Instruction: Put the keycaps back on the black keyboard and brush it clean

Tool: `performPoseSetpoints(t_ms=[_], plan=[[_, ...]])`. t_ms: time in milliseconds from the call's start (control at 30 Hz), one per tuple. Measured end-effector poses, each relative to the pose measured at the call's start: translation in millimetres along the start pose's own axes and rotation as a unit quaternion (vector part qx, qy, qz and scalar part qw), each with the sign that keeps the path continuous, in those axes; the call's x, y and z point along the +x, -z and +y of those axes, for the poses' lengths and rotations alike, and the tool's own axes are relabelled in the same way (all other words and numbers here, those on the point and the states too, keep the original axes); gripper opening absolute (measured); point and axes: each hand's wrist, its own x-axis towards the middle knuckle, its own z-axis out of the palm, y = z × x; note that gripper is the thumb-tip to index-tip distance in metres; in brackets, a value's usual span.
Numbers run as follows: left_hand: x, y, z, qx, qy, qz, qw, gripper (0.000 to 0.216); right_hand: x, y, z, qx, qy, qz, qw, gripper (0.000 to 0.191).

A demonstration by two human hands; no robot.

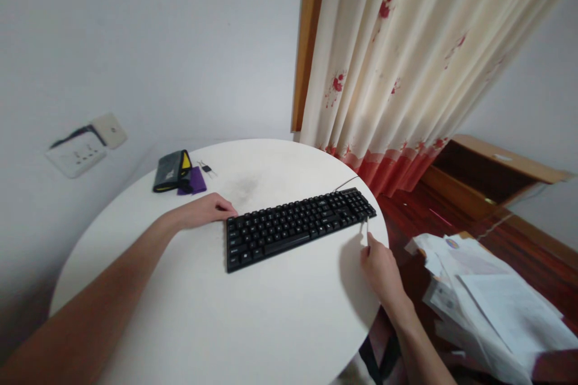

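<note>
A black keyboard [295, 225] lies slanted on the round white table [217, 313], its cable running off the far right corner. My left hand [208, 209] rests on the table, fingers curled loosely against the keyboard's left end. My right hand [380, 267] sits at the table's right edge, pinching a thin white tool [365, 233] whose tip meets the keyboard's near right corner.
A grey and yellow pouch [171, 171] on a purple item [195, 181], with small metal pieces [206, 168] beside them, lies at the table's far left. A curtain [406, 66] hangs behind. Loose papers [487, 301] pile on a dark wooden surface at right. A wall socket [76, 156] is at left.
</note>
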Motion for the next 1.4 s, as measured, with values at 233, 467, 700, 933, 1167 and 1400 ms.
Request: performPoseSetpoints(t_ms=[233,467,700,933,1167,1400], plan=[[-1,0,2,0.007,-0.001,-0.002,1.0,0.033,-23,-6,-28,-0.013,0.039,-0.03,0.999,0.054],[-2,0,3,-0.009,-0.001,-0.001,1.0,0.032,-49,-10,-58,-0.002,0.081,-0.07,0.994,0.054],[-2,-1,4,-0.027,0.002,0.006,1.0,0.033,-79,-19,-84,0.031,0.127,-0.105,0.986,0.059],[-4,-4,1,-0.037,-0.008,0.019,0.999,0.031,-123,-41,-111,0.043,0.19,-0.169,0.966,0.064],[-5,-7,-4,-0.036,-0.024,0.027,0.999,0.03,-162,-44,-150,0.006,0.261,-0.253,0.932,0.069],[-7,-7,-2,-0.04,-0.02,0.029,0.999,0.032,-172,-48,-168,0.011,0.326,-0.28,0.903,0.064]])
